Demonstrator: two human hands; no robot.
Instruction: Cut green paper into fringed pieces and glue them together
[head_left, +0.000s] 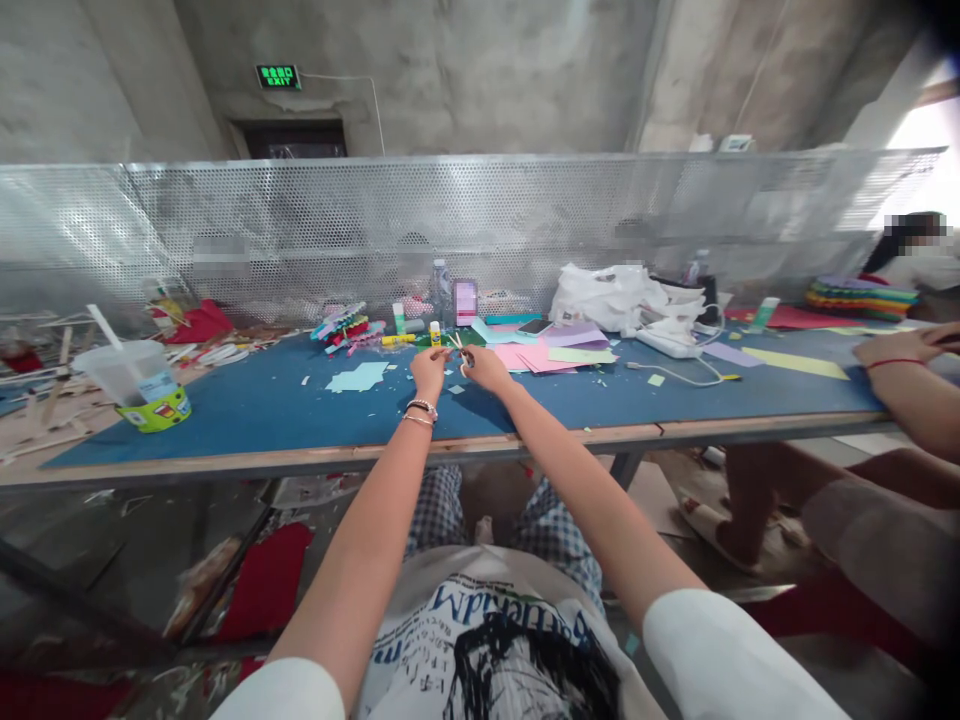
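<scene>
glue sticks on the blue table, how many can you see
3: a yellow-capped glue stick just beyond the hands, a green-white one left of it, and another far right near the red paper. Clutter may hide more.

Our two hands meet over the middle of a long table, clutter spread behind and to both sides

Our left hand and right hand sit just beside each other above the table, a small tool between them. Left of them lies a paper cutout; far left stands a cup with a straw. Behind our hands a glue stick, a bottle and a phone stand before the perforated screen. To the right lie paper sheets, then a bag and a power strip. Far right, another person's hand rests on the table, a stack of paper behind it
</scene>
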